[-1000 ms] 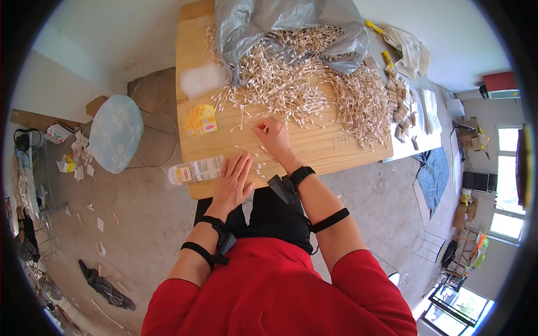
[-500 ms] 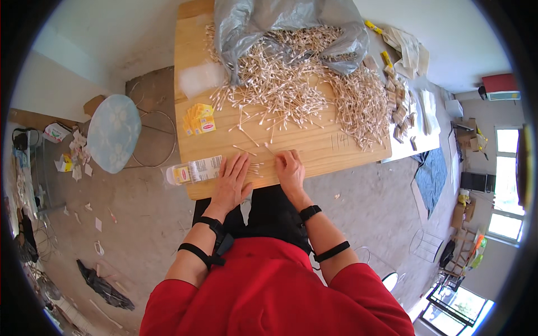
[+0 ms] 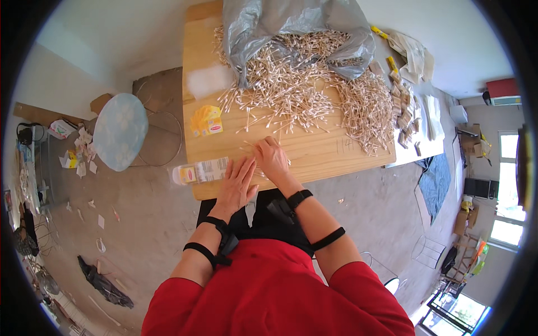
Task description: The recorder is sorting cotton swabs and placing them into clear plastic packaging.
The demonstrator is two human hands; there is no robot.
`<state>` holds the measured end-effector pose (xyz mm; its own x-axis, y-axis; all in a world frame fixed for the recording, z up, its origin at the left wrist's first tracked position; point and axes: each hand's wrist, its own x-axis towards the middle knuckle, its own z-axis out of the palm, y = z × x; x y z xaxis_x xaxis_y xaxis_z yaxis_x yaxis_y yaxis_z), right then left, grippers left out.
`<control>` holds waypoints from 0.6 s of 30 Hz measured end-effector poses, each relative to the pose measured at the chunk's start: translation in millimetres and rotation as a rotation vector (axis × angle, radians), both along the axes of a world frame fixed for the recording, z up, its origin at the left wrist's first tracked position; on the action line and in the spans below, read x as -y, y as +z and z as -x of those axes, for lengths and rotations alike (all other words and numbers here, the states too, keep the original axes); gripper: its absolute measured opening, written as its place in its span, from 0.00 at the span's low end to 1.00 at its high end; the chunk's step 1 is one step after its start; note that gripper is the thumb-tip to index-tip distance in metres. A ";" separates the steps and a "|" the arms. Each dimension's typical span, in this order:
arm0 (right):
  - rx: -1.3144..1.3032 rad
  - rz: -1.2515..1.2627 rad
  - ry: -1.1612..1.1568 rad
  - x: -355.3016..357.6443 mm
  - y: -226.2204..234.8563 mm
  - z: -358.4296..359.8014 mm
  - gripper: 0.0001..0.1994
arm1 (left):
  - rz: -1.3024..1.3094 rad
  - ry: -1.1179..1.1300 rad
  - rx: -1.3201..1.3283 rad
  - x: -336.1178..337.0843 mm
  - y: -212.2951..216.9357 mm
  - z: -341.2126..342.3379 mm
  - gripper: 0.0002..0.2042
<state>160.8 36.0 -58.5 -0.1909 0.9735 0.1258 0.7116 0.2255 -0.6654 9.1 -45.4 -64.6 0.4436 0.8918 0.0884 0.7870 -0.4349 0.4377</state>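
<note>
A clear plastic packet of cotton swabs with a yellow and white label lies at the near left of the wooden table. Across its right end rests my left hand, flat with the fingers stretched out. My right hand is just to the right, almost touching it, with fingers bent and pinched together. A cotton swab seems to be in that pinch, though the fingers hide most of it. Several loose swabs poke out between the two hands. A large heap of cotton swabs covers the far part of the table.
A grey plastic bag spills swabs at the back. Small yellow cards and a whitish stack lie at the table's left. Bundles of swabs sit on a white surface to the right. A blue-topped stool stands left.
My right hand has moved left, up to the left hand and the packet's open end, from where it pinched a swab. The left hand has stayed on the packet. The view has shifted slightly.
</note>
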 end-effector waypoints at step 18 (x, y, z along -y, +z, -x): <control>0.009 -0.076 -0.298 41.4 10.3 -28.0 0.04 | 0.042 0.031 -0.024 3.1 -0.9 -0.7 0.37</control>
